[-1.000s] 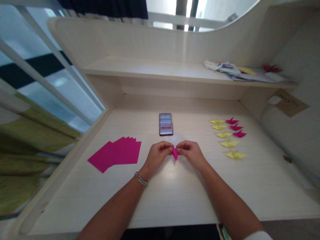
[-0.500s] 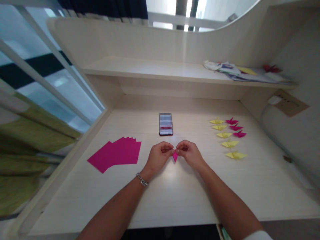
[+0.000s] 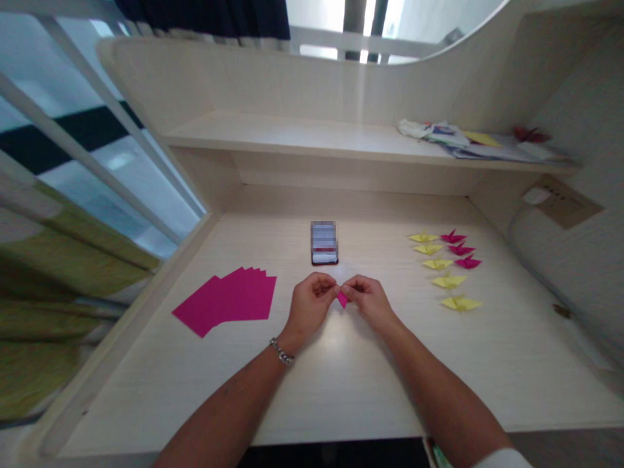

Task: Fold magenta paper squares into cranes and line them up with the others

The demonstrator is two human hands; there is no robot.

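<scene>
Both my hands meet over the middle of the pale wooden desk (image 3: 341,390). My left hand (image 3: 311,304), with a metal bracelet at the wrist, and my right hand (image 3: 369,300) each pinch a small folded magenta paper piece (image 3: 342,298) between fingertips. Only a small pointed part of the paper shows between the fingers. A phone (image 3: 324,243) lies flat just beyond my hands.
A fanned stack of magenta paper sheets (image 3: 227,306) lies to the left. Several yellow folded cranes (image 3: 441,273) and three magenta cranes (image 3: 459,249) stand in two rows at the right. Papers (image 3: 468,143) rest on the shelf above. A wall socket (image 3: 536,195) is at right.
The visible tip of the magenta piece has shrunk and risen slightly as my fingers closed in around it. My hands stayed in the same spot.
</scene>
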